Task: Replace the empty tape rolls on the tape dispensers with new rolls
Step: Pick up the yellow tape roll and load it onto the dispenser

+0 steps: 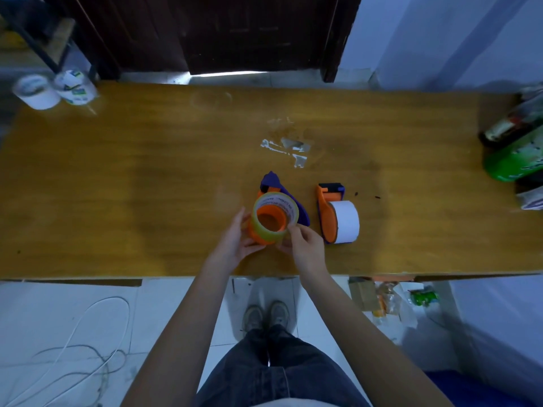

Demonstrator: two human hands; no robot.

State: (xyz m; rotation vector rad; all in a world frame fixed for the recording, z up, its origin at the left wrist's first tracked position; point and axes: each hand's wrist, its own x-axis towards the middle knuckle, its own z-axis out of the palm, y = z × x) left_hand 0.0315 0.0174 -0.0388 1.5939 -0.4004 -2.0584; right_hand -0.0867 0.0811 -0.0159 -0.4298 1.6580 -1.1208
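An orange and purple tape dispenser (289, 201) is held tilted just above the wooden table (147, 186), with a clear tape roll (277, 201) sitting on its orange hub. My left hand (235, 239) grips the roll's left side. My right hand (302, 245) pinches the roll's lower right edge. A second orange dispenser (327, 215) lies on the table to the right, carrying a white tape roll (346, 220). Two more tape rolls (36, 91) (76, 86) stand at the table's far left corner.
Torn tape scraps (289, 149) stick to the table behind the dispensers. Bottles and a green packet (514, 154) crowd the right edge. Below the table lie white cables (88, 342) on the floor at left and a small box with wrappers (382, 295) at right.
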